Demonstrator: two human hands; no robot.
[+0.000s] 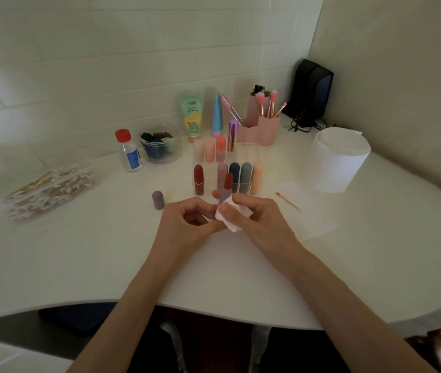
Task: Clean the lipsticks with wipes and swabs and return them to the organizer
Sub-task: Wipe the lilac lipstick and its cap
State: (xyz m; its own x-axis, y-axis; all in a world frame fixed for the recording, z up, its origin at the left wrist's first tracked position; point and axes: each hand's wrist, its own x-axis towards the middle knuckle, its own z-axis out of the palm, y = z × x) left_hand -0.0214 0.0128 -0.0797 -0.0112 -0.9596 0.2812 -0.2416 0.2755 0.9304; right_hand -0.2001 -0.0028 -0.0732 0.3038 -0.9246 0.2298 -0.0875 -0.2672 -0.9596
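Note:
My left hand (187, 222) holds an uncapped lipstick (226, 188) upright by its mauve base, its red bullet pointing up. My right hand (254, 219) pinches a white wipe (236, 223) against the lipstick's base. The mauve cap (157, 200) stands on the table to the left of my hands. Just behind them stands the clear acrylic organizer (253, 154) with several capped lipsticks in two rows. A used swab (288, 201) with a pink tip lies on a white sheet (313, 219) to the right.
A pile of cotton swabs (49, 188) lies at the left. A small bottle with a red cap (129, 150), a tub of sponges (160, 144), tubes, pink brush holders (265, 125) and a wipe roll (337, 160) stand behind. The table's curved front edge (214, 310) is near me.

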